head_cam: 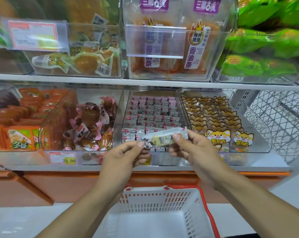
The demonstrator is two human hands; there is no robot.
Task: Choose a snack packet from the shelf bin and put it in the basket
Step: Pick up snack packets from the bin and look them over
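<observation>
Both hands hold our snack packet (164, 136) in front of the clear shelf bin (152, 121); left hand (126, 157) pinches one crimped end, right hand (193, 150) the other; it looks light, crinkly and slick, so we judge the end seals the surest hold; the white basket (195, 219) sits open directly below, nothing between

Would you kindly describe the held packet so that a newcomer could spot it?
Look above the white basket, in front of the lower shelf's bins. Both hands, left hand and right hand, pinch one small packet by its ends. Unlike the binned packets, it has a yellow panel.
</observation>
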